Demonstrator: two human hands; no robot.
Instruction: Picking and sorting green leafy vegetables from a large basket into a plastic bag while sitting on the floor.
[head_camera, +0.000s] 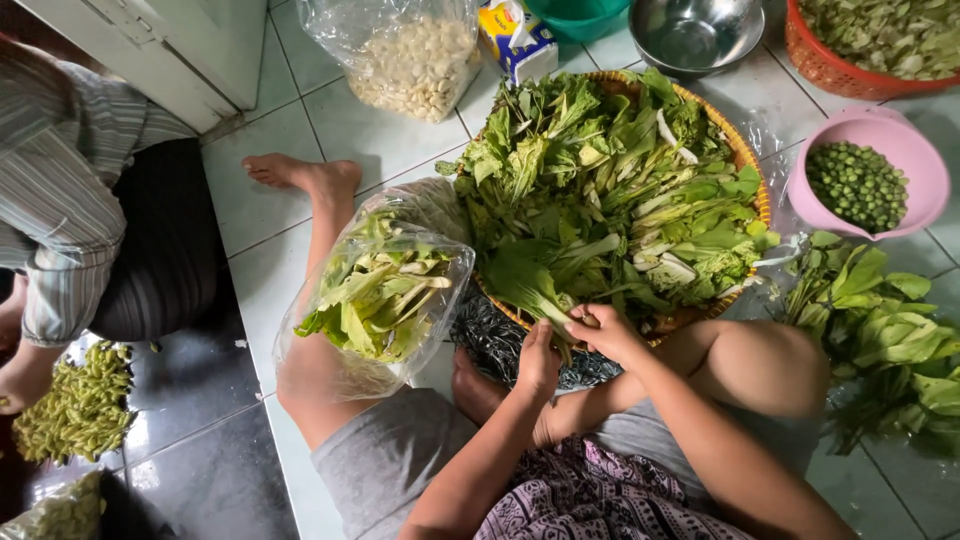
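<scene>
Both the left hand (538, 362) and right hand (606, 334) pinch closed on a leafy green stalk (535, 290), likely soft, light, bruisable, best gripped at its firmer stem.

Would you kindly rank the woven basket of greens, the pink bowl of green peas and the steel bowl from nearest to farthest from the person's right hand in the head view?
1. Woven basket of greens: the right hand rests at its near edge.
2. Pink bowl of green peas: up and to the right of the hand.
3. Steel bowl: at the top edge, beyond the basket.
</scene>
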